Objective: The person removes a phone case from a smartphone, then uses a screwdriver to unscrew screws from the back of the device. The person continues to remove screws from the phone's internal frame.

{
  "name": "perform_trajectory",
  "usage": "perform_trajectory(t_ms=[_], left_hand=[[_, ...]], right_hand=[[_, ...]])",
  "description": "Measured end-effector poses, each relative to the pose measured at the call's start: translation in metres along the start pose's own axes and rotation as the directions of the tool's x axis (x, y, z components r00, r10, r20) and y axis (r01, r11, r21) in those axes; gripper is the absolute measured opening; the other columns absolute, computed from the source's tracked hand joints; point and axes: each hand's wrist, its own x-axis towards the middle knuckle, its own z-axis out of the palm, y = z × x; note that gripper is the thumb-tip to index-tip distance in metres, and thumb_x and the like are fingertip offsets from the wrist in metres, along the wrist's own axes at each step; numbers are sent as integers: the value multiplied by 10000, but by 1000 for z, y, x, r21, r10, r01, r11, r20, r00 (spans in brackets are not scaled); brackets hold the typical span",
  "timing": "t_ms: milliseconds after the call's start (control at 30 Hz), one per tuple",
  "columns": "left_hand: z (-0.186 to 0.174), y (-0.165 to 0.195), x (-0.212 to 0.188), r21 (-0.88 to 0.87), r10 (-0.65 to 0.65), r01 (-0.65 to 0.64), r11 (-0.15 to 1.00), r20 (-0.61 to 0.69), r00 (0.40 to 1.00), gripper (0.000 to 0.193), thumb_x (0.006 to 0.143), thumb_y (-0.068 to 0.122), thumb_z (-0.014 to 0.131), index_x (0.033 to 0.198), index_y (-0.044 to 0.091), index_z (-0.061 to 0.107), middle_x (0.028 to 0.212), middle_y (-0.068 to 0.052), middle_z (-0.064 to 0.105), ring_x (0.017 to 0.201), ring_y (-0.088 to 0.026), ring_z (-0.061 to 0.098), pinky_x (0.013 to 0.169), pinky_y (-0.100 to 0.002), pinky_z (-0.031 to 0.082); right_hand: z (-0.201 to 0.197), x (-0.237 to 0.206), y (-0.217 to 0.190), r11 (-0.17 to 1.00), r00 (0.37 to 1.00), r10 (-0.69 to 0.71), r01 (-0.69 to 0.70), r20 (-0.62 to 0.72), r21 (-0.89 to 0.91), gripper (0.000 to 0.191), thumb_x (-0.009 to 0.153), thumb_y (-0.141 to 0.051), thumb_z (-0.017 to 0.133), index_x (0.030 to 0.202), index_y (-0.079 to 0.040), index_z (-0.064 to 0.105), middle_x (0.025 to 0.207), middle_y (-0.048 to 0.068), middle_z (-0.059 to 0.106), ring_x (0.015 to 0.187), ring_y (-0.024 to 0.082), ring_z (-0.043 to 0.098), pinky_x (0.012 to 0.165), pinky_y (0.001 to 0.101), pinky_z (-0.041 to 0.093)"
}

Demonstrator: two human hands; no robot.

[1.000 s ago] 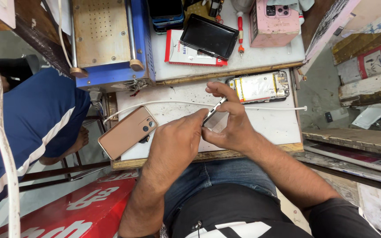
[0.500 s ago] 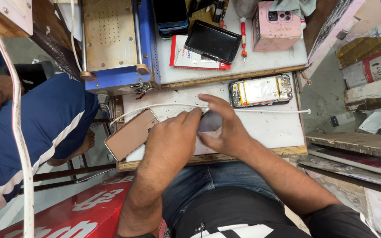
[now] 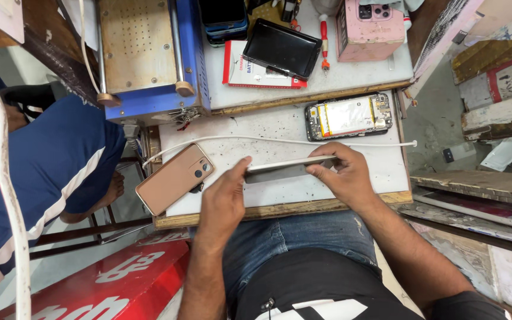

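Item: thin white phone panel (image 3: 282, 168), held edge-on just above the white table (image 3: 351, 178); our left hand (image 3: 223, 198) pinches its near end, our right hand (image 3: 342, 175) grips the far end; keep both grips even, we judge, avoiding flex; rose-gold phone (image 3: 176, 178) lies beside.

The thin panel (image 3: 282, 168) pinched between the left hand (image 3: 223, 198) and right hand (image 3: 342, 178) looks smooth, pale and slightly glossy, like metal or plastic. The surface (image 3: 256, 127) is matt white, scuffed and speckled, with a raw wooden front edge. The rose-gold phone (image 3: 175, 178) at its left edge has a satin sheen. The cable (image 3: 280, 141) is smooth white plastic.
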Motion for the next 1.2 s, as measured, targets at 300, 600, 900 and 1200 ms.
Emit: perform_trajectory(t_ms=[300,600,900,1200], left_hand=[[26,-11,-7,208,46,-42,977,-13,999,395,893,-100,596,1219,101,693,1065,-137,761,916,-318,759,754,-390,636],[15,4,5,263,3,-9,965,21,1000,319,877,-88,598,1119,88,708,1048,-94,756,892,-293,752,764,-393,621],[6,-10,3,-2,-85,85,996,-5,996,404,907,-99,587,1252,71,709,1081,-141,748,930,-268,754,773,-364,620],[12,-12,5,-111,-237,239,965,30,971,293,966,17,655,1233,102,738,1019,-118,784,819,-193,752,684,-292,597]], right_hand=[[-2,-3,19,1000,997,8,-10,81,29,439,922,-37,749,1211,-91,422,1111,112,689,1068,142,684,884,281,592],[-2,4,3,993,995,-13,25,98,-119,454,911,-64,768,1188,-96,408,1082,114,708,1048,153,710,884,293,603],[9,15,-8,995,996,71,-68,45,-80,632,890,9,774,1372,-97,378,1099,120,725,1032,157,695,848,277,571],[5,18,6,995,995,91,-93,45,24,592,903,-6,772,1357,-79,400,1109,107,673,1099,148,640,930,266,548]])
